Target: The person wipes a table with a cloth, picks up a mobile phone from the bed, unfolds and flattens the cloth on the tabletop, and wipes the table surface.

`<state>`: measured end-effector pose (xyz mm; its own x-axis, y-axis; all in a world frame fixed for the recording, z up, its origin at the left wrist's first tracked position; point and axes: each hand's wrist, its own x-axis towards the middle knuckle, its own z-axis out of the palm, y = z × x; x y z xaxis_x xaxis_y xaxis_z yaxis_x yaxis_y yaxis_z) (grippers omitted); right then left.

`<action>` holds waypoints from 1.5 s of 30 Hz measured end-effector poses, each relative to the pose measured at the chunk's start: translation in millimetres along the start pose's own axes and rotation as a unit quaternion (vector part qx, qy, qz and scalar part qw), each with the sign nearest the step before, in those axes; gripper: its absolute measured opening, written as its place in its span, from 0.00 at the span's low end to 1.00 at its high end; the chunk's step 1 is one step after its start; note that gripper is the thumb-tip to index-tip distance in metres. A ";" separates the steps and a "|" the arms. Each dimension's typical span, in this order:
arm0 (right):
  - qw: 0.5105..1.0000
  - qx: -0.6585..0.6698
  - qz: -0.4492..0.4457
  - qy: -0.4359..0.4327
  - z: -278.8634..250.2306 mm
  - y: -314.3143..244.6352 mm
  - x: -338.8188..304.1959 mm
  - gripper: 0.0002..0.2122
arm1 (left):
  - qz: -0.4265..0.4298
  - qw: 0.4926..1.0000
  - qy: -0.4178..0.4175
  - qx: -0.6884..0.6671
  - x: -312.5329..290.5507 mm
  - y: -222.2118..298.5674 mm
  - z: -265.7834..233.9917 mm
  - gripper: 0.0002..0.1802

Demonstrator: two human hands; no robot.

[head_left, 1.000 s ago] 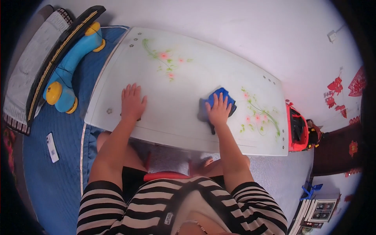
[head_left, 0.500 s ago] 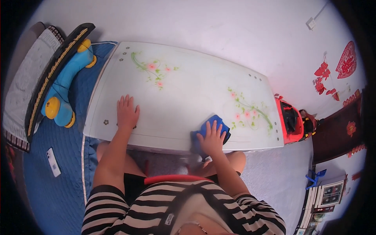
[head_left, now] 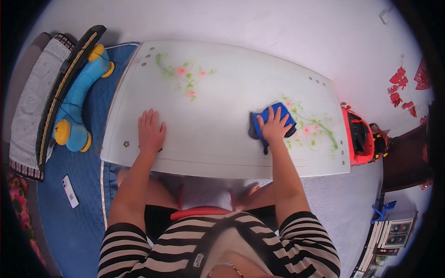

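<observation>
A white glass-topped table (head_left: 218,153) with pink flowers and green stems printed on it lies in front of me. My left hand (head_left: 150,132) rests flat on its left part, fingers stretched out, with nothing in it. Right of the middle, my right hand (head_left: 274,126) lies spread over a blue cloth (head_left: 266,112), pressing it against the glass. The fingers are apart on top of the cloth, whose darker edge is bunched on the left side. The palm hides part of the cloth.
To the left, a blue quilted cover (head_left: 90,171) holds a white phone (head_left: 70,191), a light-blue roller toy with yellow ends (head_left: 76,99) and a long black bar (head_left: 67,90). A red toy car (head_left: 359,134) stands against the table's right end. A wall (head_left: 259,23) runs behind.
My right hand has slid the blue cloth away from the near edge, farther onto the table and to the right. My left hand stays on the same spot. The view has shifted slightly.
</observation>
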<state>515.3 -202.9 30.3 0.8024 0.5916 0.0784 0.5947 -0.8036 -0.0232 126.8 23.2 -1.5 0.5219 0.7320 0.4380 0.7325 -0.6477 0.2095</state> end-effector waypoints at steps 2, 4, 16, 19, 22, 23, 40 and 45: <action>1.000 0.000 0.002 0.006 3.9 8.9 28.3 0.37 | 0.001 1.000 0.002 0.004 0.9 1.5 -0.4 0.27; 1.000 -0.005 0.016 -0.003 5.5 14.2 55.2 0.37 | 0.000 1.000 0.005 0.009 2.4 3.6 -2.2 0.27; 0.993 -0.005 0.112 -0.037 4.0 24.3 144.1 0.36 | 0.008 1.000 -0.014 0.012 2.0 1.1 -4.4 0.28; 0.995 -0.010 0.094 -0.015 16.1 28.3 135.8 0.35 | 0.006 1.000 -0.013 0.008 2.6 3.4 -5.8 0.28; 0.998 -0.025 0.061 0.014 23.3 33.0 110.8 0.35 | 0.000 1.000 -0.011 0.009 4.1 8.8 -7.8 0.28; 0.998 -0.028 0.051 0.023 25.9 35.2 98.9 0.34 | -0.004 0.999 -0.025 0.020 5.8 10.1 -9.5 0.28; 0.996 -0.014 -0.062 0.057 0.6 26.4 -149.1 0.35 | -0.002 1.000 0.013 0.021 3.7 -0.6 7.8 0.27; 0.976 -0.056 -0.063 0.201 22.6 38.2 -137.0 0.36 | 0.020 0.999 0.038 0.027 3.7 3.6 7.9 0.26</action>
<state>429.2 -313.2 -3.9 0.6259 0.6303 0.4593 0.6602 -0.7417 0.1181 134.8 25.2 -6.1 0.5171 0.6864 0.5113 0.7355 -0.6619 0.1448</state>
